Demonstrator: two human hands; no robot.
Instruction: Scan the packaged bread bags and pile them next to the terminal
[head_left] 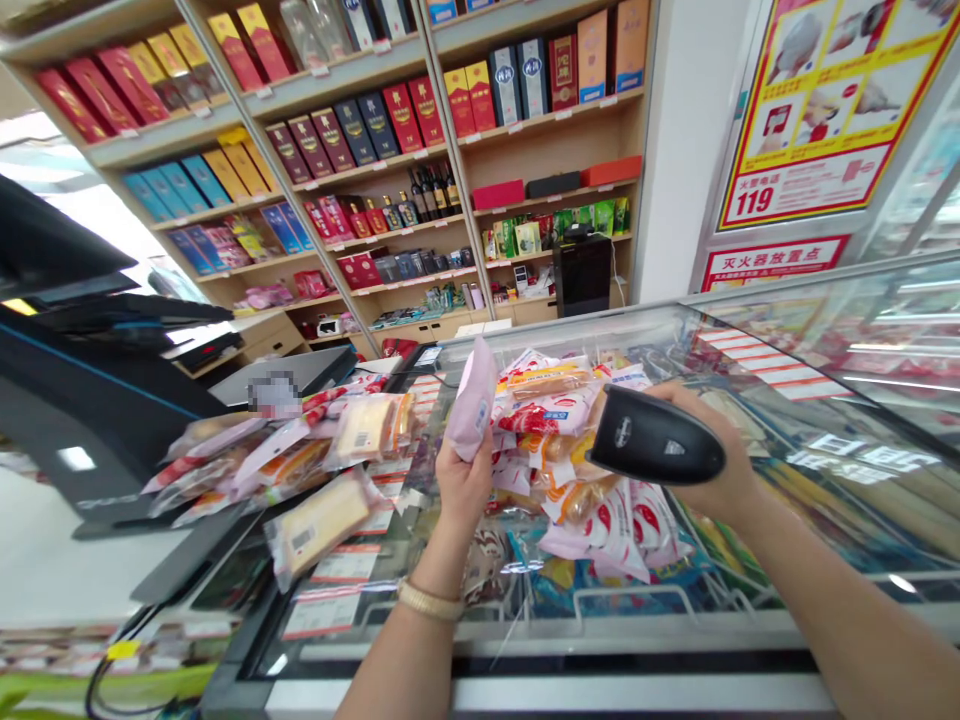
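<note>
Left hand (463,485): closed, thumb and fingers pinching the lower end of a pink-backed plastic packet (474,395). Packet stands near upright above the freezer glass, likely gripped low to leave most of its face uncovered. Right hand (739,480): wrapped round a black handheld barcode scanner (656,440), fingers mostly hidden under it; probably held by the handle so the head stays free. Scanner head points roughly toward the packet, the two apart.

Between and below the hands, a loose pile of wrapped bread packets (551,415), pink, red and orange, sits on the glass-topped chest freezer (615,695); the flat top seems to serve as a handy work surface. Second heap of packets (289,455) lies to the left, near the checkout terminal (105,430), apart from the main pile, maybe to keep two groups distinct. A cream slab in clear wrap (322,525) lies alone just in front of it, over the price labels (322,610).

Behind: wooden shelves (532,160) with boxed bottles in rows, fronts out, presumably for easy reading. Fire-safety poster (840,110) on the right.
</note>
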